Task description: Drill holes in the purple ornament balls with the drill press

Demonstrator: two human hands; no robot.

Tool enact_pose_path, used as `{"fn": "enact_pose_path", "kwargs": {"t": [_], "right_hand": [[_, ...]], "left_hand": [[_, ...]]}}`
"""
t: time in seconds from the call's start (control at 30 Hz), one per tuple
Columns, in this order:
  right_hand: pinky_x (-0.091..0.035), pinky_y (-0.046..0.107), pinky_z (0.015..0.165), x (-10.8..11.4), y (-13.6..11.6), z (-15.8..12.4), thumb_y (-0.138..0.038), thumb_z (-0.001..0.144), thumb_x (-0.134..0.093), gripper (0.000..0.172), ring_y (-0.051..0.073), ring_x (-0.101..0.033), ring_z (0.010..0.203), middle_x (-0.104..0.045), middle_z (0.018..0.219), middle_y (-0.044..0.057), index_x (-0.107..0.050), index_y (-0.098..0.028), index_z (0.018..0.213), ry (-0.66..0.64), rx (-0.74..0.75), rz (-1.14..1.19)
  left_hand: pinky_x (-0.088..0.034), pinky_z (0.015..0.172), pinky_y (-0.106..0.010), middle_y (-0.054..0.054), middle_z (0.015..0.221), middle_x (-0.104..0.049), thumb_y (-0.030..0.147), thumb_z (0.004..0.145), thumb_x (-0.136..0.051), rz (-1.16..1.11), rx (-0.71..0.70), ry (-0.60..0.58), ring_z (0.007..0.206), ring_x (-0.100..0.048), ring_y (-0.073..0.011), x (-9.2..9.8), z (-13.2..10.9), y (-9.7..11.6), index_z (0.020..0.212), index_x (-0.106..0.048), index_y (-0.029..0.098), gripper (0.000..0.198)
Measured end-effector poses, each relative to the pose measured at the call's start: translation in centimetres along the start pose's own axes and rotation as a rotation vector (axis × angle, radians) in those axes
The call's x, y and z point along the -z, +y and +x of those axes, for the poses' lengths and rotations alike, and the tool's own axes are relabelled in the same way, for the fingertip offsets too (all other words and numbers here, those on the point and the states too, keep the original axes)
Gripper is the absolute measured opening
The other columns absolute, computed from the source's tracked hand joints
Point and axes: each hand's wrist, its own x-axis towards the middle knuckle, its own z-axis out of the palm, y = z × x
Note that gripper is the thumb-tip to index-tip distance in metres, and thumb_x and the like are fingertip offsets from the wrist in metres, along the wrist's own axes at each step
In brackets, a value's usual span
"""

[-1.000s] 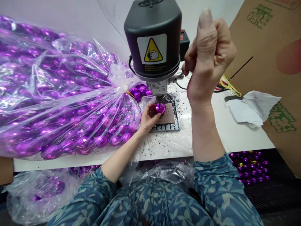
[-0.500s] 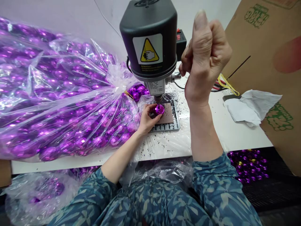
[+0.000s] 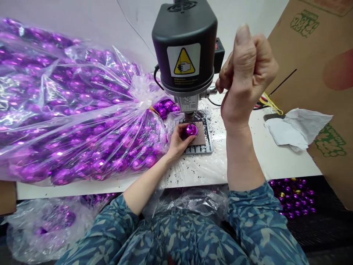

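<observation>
My left hand [image 3: 179,141] pinches a shiny purple faceted ball [image 3: 191,129] between thumb and fingers. The ball sits on a brown square board [image 3: 200,134] over the slotted metal base [image 3: 209,143] of a black bench drill press [image 3: 184,48]. A dark spot shows on the ball's top, just below the drill chuck [image 3: 189,115]; whether a bit touches it is unclear. Raised at the machine's right side, my right hand [image 3: 245,73] is closed in a fist by the silver side hub [image 3: 211,91]. It appears to grip the feed lever, which the fingers hide.
A large clear bag of purple balls [image 3: 82,121] fills the table's left side. Dark shavings lie around the base. White paper [image 3: 299,129] and a yellow-handled tool [image 3: 271,105] lie right, beside a cardboard box [image 3: 317,73]. More purple balls [image 3: 298,198] are below the table's right edge.
The view has shifted, so the drill press and both hands appear further right and slightly lower. The left hand still holds the ball, and the right fist stays beside the machine.
</observation>
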Motion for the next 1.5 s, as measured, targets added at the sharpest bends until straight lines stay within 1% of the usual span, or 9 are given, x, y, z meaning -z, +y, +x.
{"fn": "enact_pose_path", "kwargs": {"t": [0.1, 0.27, 0.4, 0.6, 0.83, 1.0, 1.17, 1.37, 1.5], "right_hand": [[-0.029, 0.031, 0.045, 0.4, 0.3, -1.0, -0.088, 0.085, -0.043, 0.068, 0.008, -0.027, 0.043, -0.027, 0.051, -0.007, -0.028, -0.025, 0.063, 0.033, -0.015, -0.042], [-0.023, 0.029, 0.042, 1.3, 1.2, -2.9, -0.062, 0.096, -0.06, 0.065, 0.006, -0.028, 0.039, -0.024, 0.046, -0.006, -0.025, -0.022, 0.059, 0.082, 0.09, 0.034], [-0.025, 0.031, 0.043, 1.8, 1.6, -3.8, -0.06, 0.097, -0.058, 0.064, 0.007, -0.026, 0.04, -0.019, 0.046, -0.006, -0.023, -0.022, 0.059, 0.084, 0.122, -0.017], [-0.02, 0.029, 0.042, 2.1, 2.3, -4.2, -0.038, 0.098, -0.06, 0.057, 0.007, -0.021, 0.039, -0.022, 0.047, -0.005, -0.024, -0.019, 0.058, 0.05, 0.268, 0.138], [-0.02, 0.027, 0.038, 2.2, 3.5, -4.8, -0.031, 0.093, -0.061, 0.059, 0.006, -0.018, 0.035, -0.014, 0.044, -0.007, -0.015, -0.019, 0.057, 0.099, 0.386, 0.205], [-0.023, 0.027, 0.038, 2.3, 4.4, -5.0, -0.036, 0.093, -0.06, 0.062, 0.006, -0.018, 0.034, -0.013, 0.042, -0.007, -0.014, -0.018, 0.056, 0.134, 0.389, 0.176], [-0.019, 0.027, 0.033, 2.5, 5.0, -5.5, -0.029, 0.091, -0.062, 0.062, 0.006, -0.016, 0.03, -0.016, 0.037, -0.008, -0.016, -0.019, 0.051, 0.137, 0.473, 0.251], [-0.018, 0.028, 0.039, 1.5, 2.2, -3.4, -0.042, 0.095, -0.065, 0.064, 0.006, -0.023, 0.035, -0.021, 0.044, -0.007, -0.022, -0.02, 0.054, 0.132, 0.216, 0.116], [-0.026, 0.031, 0.042, 0.3, 0.3, -0.7, -0.073, 0.093, -0.053, 0.066, 0.009, -0.028, 0.04, -0.027, 0.048, -0.005, -0.025, -0.024, 0.06, 0.034, 0.033, -0.037]], "left_hand": [[-0.057, 0.11, -0.051, -0.012, 0.13, -0.07, 0.051, 0.082, -0.086, 0.008, -0.008, 0.007, 0.123, -0.07, -0.027, -0.1, 0.0, 0.0, 0.127, -0.057, 0.023, 0.06], [-0.056, 0.111, -0.052, -0.014, 0.133, -0.068, 0.052, 0.083, -0.085, 0.002, -0.018, 0.002, 0.125, -0.069, -0.0282, -0.1, 0.0, 0.0, 0.127, -0.057, 0.023, 0.06], [-0.055, 0.112, -0.054, -0.014, 0.133, -0.068, 0.053, 0.082, -0.086, 0.004, -0.023, 0.008, 0.126, -0.068, -0.0288, 0.0, 0.0, 0.0, 0.126, -0.057, 0.023, 0.061], [-0.055, 0.113, -0.053, -0.014, 0.133, -0.067, 0.052, 0.082, -0.087, -0.034, -0.01, 0.002, 0.127, -0.067, -0.0284, -0.1, 0.0, 0.1, 0.125, -0.058, 0.023, 0.06], [-0.055, 0.112, -0.051, -0.014, 0.133, -0.068, 0.052, 0.082, -0.087, -0.041, 0.01, -0.005, 0.126, -0.068, -0.0279, -0.1, 0.0, 0.2, 0.126, -0.057, 0.022, 0.061], [-0.054, 0.113, -0.05, -0.014, 0.135, -0.067, 0.052, 0.082, -0.086, -0.038, 0.021, -0.011, 0.127, -0.068, -0.0277, -0.1, 0.0, 0.3, 0.127, -0.057, 0.023, 0.061], [-0.056, 0.112, -0.049, -0.014, 0.133, -0.068, 0.049, 0.081, -0.088, -0.048, 0.031, -0.001, 0.124, -0.069, -0.0278, -0.1, 0.0, 0.4, 0.124, -0.057, 0.022, 0.06], [-0.057, 0.109, -0.051, -0.013, 0.131, -0.069, 0.045, 0.081, -0.088, -0.009, 0.01, 0.021, 0.124, -0.069, -0.0277, -0.3, 0.2, 0.6, 0.122, -0.057, 0.022, 0.056], [-0.061, 0.095, -0.046, -0.01, 0.118, -0.069, 0.038, 0.082, -0.085, 0.168, -0.028, 0.082, 0.108, -0.071, -0.0248, 0.3, -1.3, 3.6, 0.117, -0.056, 0.022, 0.049]]}}
